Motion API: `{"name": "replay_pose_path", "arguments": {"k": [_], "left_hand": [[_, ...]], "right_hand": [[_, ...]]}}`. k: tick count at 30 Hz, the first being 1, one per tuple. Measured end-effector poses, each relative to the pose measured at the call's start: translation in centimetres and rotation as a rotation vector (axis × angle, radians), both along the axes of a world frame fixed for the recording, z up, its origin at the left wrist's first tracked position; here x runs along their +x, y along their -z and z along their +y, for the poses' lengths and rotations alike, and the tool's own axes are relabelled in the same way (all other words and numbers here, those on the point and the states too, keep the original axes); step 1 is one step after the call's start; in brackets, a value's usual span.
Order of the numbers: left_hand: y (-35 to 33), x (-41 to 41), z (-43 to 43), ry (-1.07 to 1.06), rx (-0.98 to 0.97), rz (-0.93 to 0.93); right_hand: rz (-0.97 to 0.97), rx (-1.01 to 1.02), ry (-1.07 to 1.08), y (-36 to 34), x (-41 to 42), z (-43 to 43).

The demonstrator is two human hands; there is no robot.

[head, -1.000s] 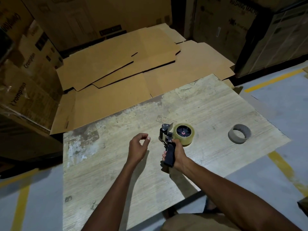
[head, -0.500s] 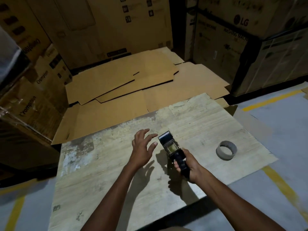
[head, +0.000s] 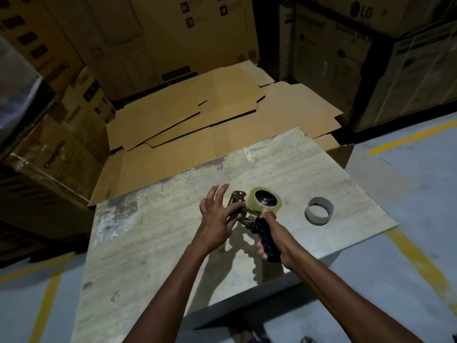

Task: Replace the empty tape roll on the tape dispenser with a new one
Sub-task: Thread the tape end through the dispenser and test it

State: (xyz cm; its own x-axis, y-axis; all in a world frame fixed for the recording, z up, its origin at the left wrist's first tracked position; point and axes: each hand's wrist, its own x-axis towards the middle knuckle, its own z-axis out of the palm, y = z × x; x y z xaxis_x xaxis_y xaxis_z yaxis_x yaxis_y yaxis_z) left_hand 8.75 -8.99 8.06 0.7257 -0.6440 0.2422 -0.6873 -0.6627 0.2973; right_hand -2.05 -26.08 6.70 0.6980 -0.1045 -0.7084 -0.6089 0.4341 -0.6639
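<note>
Dispenser (head: 257, 219) now turned, roll (head: 265, 201) facing up; right hand (head: 277, 241) clamped on handle, left hand (head: 217, 214) moved in, fingers spread, touching front.

"LG" on the right-hand carton (head: 346, 33), "Crompton" (twice) on the left-hand cartons (head: 71, 125).

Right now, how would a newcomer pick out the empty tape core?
Start at the pale wooden board on the floor. Near its right edge, apart from both hands, lies the empty tape core. Unlike the clear tape roll on the dispenser, it is a bare grey ring.
</note>
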Motion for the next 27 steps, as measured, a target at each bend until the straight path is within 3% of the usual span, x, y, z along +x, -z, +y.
{"name": "replay_pose_path", "arguments": {"k": [6,27], "left_hand": [[-1.2,-1.6,-1.2,-0.025,-0.096,-0.057],[-2.5,-2.1,-1.3,-0.030,-0.238,0.010]], "right_hand": [[-0.087,-0.203,0.011,-1.7,-1.7,-0.9],[-0.203,-0.373,0.056,-3.1,-2.6,0.9]]}}
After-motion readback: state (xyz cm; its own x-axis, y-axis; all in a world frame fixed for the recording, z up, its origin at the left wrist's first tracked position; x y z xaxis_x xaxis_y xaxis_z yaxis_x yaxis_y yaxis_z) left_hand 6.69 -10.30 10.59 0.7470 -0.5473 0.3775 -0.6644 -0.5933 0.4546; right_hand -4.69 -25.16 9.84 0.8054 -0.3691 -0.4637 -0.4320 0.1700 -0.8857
